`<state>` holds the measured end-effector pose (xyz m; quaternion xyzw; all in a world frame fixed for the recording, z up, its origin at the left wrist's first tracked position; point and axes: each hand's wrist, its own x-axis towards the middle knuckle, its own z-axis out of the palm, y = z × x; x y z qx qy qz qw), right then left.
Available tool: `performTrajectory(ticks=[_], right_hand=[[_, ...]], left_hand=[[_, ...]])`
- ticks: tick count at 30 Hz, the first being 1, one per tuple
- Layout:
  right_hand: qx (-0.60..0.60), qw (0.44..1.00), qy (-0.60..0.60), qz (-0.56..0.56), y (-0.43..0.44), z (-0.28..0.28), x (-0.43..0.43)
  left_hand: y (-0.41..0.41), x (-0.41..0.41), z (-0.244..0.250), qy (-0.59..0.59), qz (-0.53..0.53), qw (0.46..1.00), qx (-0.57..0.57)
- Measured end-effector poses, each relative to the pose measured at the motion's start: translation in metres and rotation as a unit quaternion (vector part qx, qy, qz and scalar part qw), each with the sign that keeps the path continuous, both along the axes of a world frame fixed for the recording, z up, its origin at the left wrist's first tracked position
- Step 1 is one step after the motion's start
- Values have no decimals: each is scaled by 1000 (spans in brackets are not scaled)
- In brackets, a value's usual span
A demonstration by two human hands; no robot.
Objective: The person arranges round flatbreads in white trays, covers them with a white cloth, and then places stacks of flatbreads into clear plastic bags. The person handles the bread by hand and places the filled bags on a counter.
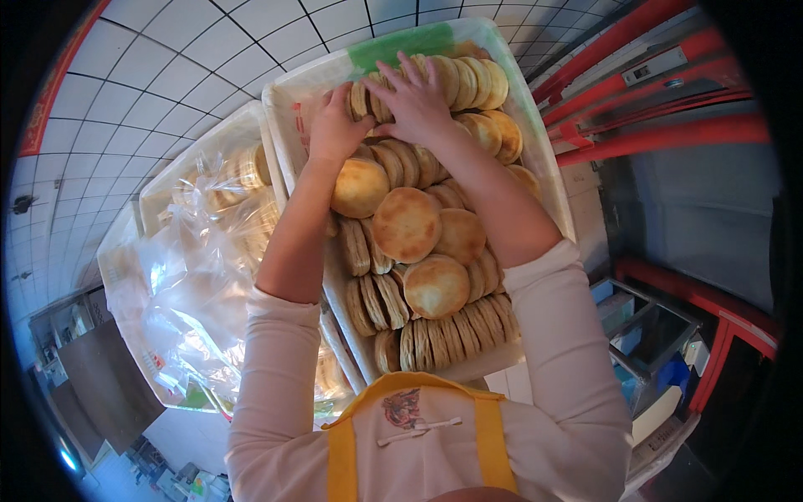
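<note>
Rows of round flatbreads point(406, 224) fill a white foam box point(546, 157) in front of me, most on edge, several lying flat on top. Near the far side, my left hand point(339, 122) rests at the left end of the back row, its fingers around the end flatbreads point(360, 102). My right hand point(414, 100) lies just to the right, fingers spread over the tops of the same row. Whether its fingertips grip any bread cannot be told. Parts of that row are hidden under both hands.
Left of the box stands another foam box point(150, 188) with flatbreads under clear plastic bags point(201, 282). A white tiled wall point(188, 44) rises behind. Red metal bars point(665, 135) and a red-framed door are at the right, with a glass-sided container point(646, 326) below.
</note>
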<state>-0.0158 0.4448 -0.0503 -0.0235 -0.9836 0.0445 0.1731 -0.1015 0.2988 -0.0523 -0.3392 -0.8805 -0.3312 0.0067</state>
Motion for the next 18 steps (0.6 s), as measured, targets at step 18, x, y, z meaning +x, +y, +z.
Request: performTrajectory(ticks=[18], right_hand=[[24, 999, -37, 16, -14, -19, -4]], left_hand=[[-41, -47, -10, -141, -51, 989, -5]])
